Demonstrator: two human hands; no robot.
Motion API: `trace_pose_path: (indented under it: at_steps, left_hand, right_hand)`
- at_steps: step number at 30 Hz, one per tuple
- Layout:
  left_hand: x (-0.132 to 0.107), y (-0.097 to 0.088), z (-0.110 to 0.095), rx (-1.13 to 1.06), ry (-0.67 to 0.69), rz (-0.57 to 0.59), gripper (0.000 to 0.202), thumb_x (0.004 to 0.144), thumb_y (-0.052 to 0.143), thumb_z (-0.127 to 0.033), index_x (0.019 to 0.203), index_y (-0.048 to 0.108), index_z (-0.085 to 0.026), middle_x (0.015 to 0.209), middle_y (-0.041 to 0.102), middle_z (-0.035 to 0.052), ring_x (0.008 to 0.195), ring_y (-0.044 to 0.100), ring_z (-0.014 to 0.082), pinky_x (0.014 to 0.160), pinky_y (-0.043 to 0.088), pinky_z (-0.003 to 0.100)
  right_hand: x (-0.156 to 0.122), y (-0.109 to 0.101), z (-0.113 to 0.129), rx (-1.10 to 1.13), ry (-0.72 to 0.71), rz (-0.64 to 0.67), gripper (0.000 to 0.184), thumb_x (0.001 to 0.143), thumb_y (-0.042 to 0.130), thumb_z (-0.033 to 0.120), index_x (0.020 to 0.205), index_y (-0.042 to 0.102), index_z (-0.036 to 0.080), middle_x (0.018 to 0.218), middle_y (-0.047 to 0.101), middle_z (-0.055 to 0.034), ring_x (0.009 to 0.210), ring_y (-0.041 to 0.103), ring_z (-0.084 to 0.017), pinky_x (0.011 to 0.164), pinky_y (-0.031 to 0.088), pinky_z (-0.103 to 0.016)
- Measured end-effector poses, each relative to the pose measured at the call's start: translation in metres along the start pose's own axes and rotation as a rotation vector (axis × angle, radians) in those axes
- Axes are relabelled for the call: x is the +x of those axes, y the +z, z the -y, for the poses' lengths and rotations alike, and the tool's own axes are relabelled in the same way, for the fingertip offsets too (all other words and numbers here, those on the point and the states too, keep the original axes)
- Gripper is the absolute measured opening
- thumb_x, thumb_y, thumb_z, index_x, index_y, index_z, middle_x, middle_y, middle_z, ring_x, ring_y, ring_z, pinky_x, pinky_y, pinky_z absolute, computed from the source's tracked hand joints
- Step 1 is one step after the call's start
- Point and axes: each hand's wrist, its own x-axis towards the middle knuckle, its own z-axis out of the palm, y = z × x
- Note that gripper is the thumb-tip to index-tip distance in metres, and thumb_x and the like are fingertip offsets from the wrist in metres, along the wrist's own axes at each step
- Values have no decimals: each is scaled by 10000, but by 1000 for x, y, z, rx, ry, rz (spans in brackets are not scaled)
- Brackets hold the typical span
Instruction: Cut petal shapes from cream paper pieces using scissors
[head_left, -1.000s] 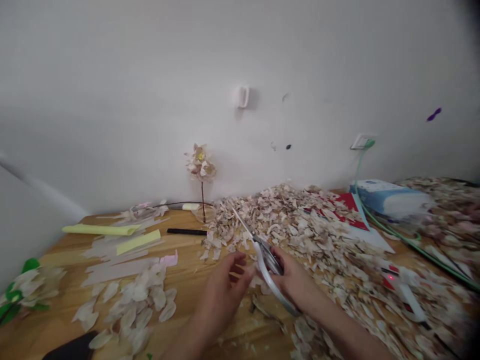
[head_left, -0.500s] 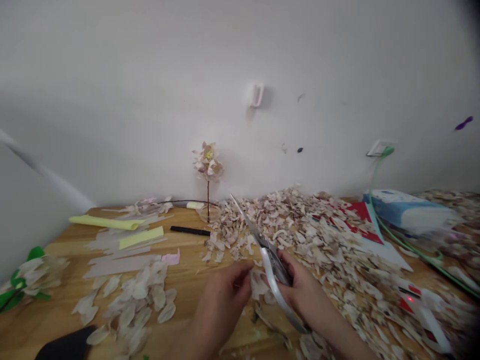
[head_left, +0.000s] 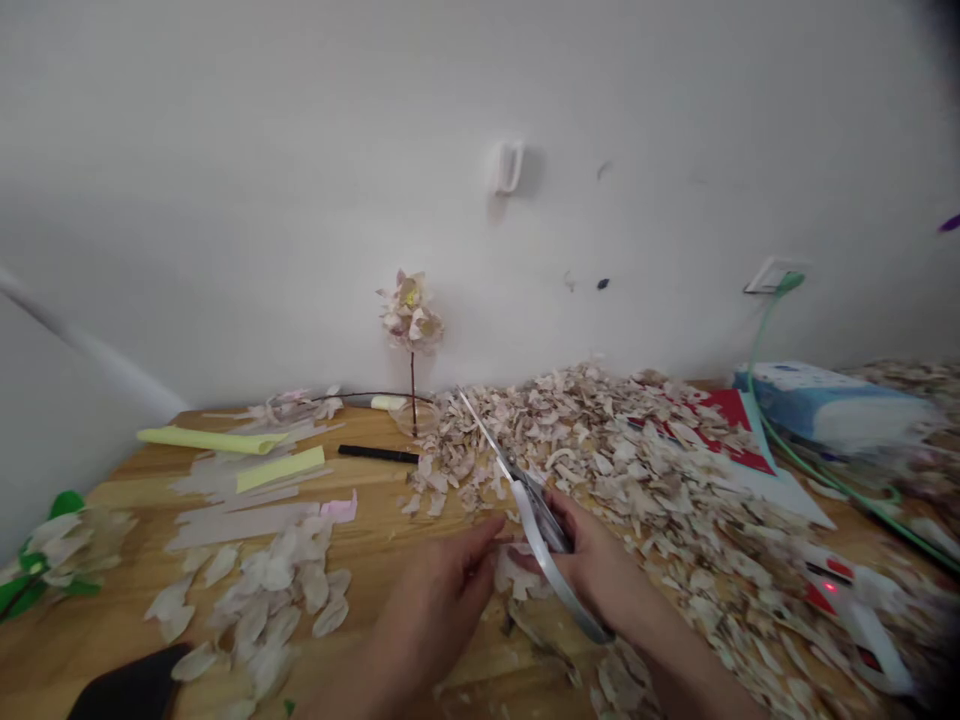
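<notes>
My right hand (head_left: 592, 560) grips a pair of scissors (head_left: 534, 530) with pale grey handles. Their blades point up and left over the edge of a heap of dried, pale petals (head_left: 600, 430). Close beside it, my left hand (head_left: 442, 590) has its thumb and fingers pinched together; whatever is between them is too small to make out. Whitish petals (head_left: 521, 580) lie just under the gap between both hands. To the left is a looser pile of translucent petals (head_left: 262, 590).
A dried flower (head_left: 412, 315) stands upright near the wall. Yellow paper strips (head_left: 281, 468), a black pen (head_left: 377, 454) and a green-leaved flower (head_left: 56, 560) lie left. On the right are a tissue pack (head_left: 840, 405), a green cable (head_left: 806, 455) and a white glue gun (head_left: 862, 620) with a red light.
The view has shifted slightly. Both hands stay close together, my left fingertips still pinched near the scissors. The scissors remain in my right hand, at nearly the same angle.
</notes>
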Motion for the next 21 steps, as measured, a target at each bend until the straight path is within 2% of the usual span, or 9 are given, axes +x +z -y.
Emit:
trace_pose_path:
  at_steps: [3, 8, 11, 14, 17, 21]
  left_hand:
    - [0, 0, 3, -15, -3, 14, 334, 808, 409, -207, 1054, 634, -225, 772, 694, 0, 652, 594, 148, 579, 441, 218]
    - [1, 1, 5, 6, -35, -24, 347, 810, 409, -204, 1077, 629, -226, 712, 685, -3, 612, 596, 149, 574, 451, 235]
    - [2, 1, 6, -59, -74, -82, 333, 796, 436, -195, 1063, 635, -214, 800, 708, 22, 695, 632, 168, 638, 477, 260]
    - [5, 4, 8, -224, -145, -160, 352, 757, 498, -189, 1091, 605, -155, 924, 708, 81, 799, 650, 193, 697, 499, 282]
    - [8, 9, 9, -320, -151, -198, 337, 728, 544, -192, 1053, 604, -126, 924, 706, 111, 784, 657, 196, 697, 512, 292]
    - [8, 12, 11, -299, -143, -223, 296, 724, 523, -151, 1004, 618, -143, 924, 706, 101, 781, 657, 192, 684, 508, 288]
  right_hand:
    - [-1, -1, 3, 26, 14, 25, 361, 506, 747, 189, 743, 475, 213, 610, 525, 77, 582, 496, -127, 516, 408, -214]
    - [-2, -1, 10, 61, 41, 1, 372, 480, 742, 210, 745, 481, 214, 601, 533, 79, 551, 488, -117, 509, 409, -218]
    - [-2, -1, 12, 59, 55, -35, 357, 470, 740, 214, 719, 485, 209, 562, 516, 89, 510, 449, -98, 476, 373, -205]
    - [0, 2, 13, 56, 60, -74, 356, 457, 749, 230, 693, 485, 204, 551, 521, 88, 514, 435, -96, 482, 359, -204]
    - [1, 7, 14, 64, 67, -101, 379, 424, 767, 248, 668, 482, 200, 530, 512, 89, 517, 437, -98, 489, 359, -206]
    - [0, 15, 18, 82, 81, -110, 410, 392, 784, 272, 668, 492, 195, 515, 507, 89, 501, 442, -97, 476, 358, -202]
